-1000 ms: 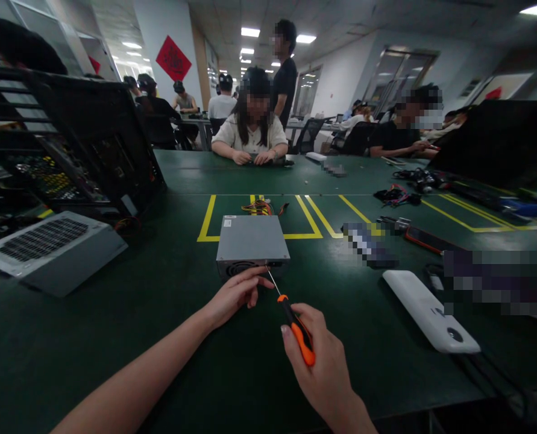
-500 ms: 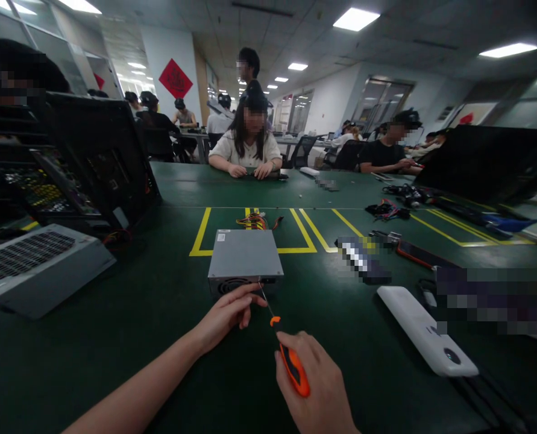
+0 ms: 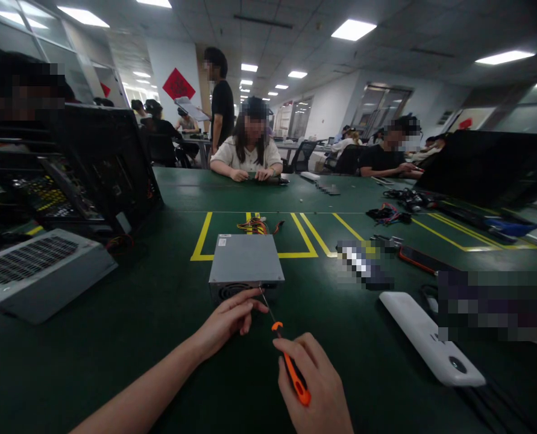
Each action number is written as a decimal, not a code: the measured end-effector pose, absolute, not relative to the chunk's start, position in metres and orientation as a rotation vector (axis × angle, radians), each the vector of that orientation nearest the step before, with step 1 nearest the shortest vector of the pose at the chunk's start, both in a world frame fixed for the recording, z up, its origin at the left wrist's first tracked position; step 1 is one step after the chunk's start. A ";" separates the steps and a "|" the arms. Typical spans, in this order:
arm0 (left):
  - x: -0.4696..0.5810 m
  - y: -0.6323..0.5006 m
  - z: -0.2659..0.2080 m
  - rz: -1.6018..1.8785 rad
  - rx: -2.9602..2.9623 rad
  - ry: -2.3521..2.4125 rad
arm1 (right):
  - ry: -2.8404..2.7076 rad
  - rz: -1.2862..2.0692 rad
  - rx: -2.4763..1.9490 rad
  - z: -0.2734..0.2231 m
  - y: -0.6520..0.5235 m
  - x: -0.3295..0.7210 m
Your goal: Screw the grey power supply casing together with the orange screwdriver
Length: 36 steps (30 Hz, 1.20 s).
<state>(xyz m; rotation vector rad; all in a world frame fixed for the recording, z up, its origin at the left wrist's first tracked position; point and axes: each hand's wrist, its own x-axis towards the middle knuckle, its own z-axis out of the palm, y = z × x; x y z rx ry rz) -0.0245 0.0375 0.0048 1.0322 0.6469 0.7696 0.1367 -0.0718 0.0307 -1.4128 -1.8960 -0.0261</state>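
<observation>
A grey computer power supply point(image 3: 246, 259) lies on the green tabletop, its fan grille facing me and a bundle of coloured cables point(image 3: 254, 225) behind it. My right hand point(image 3: 316, 377) is wrapped round the orange and black handle of a screwdriver point(image 3: 296, 378). Its thin shaft slants up to the right part of the power supply's front face, where the tip meets the upper edge. My left hand point(image 3: 232, 313) has its index finger stretched out beside the tip, against that face. The other fingers are loosely bent, and I see no object held in them. Any screw is too small to make out.
Left of me lies another grey power supply point(image 3: 42, 271), before an open black computer case point(image 3: 109, 169). A white device with a lens point(image 3: 431, 337) and a dark red-edged phone point(image 3: 426, 260) lie to the right. Across the table sits a person point(image 3: 250, 150); yellow tape point(image 3: 200, 238) marks the tabletop.
My right hand's fingers have shifted slightly on the screwdriver handle, while the tip stays at the same spot. The view has tilted a little. A standing person in the background has moved left.
</observation>
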 end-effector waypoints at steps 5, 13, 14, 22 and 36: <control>-0.024 0.038 0.004 0.767 1.038 0.641 | -1.717 0.086 -1.524 0.029 -0.073 0.131; -0.025 0.039 0.003 0.765 1.045 0.627 | -1.907 0.029 -1.430 0.031 -0.072 0.138; -0.025 0.039 0.003 0.768 1.045 0.626 | -1.876 0.043 -1.452 0.031 -0.072 0.138; -0.024 0.038 0.008 0.762 1.009 0.635 | -1.925 -0.048 -1.369 0.020 -0.070 0.139; -0.024 0.040 0.002 0.757 1.030 0.610 | -2.030 0.033 -1.360 0.038 -0.066 0.148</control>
